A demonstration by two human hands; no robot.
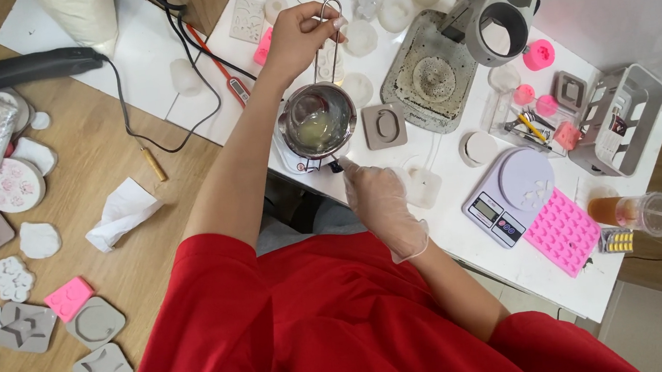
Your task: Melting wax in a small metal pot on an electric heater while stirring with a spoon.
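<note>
Left hand (296,36) grips pot (317,123) (near table (465,238) edge).

Single view, head cam, worn by person in red shirt (335,315); looks near-straight down from above the shoulders. Mid-range: both forearms and whole white table (472,221) in frame. Pot (316,119) sits just below the fingers (324,29) of the left hand (297,40), just above the gloved right hand (381,201). Wood bench (97,192) lies well left of fingers; scale (510,193) to right. No 2nd view, so no overlap.
</note>
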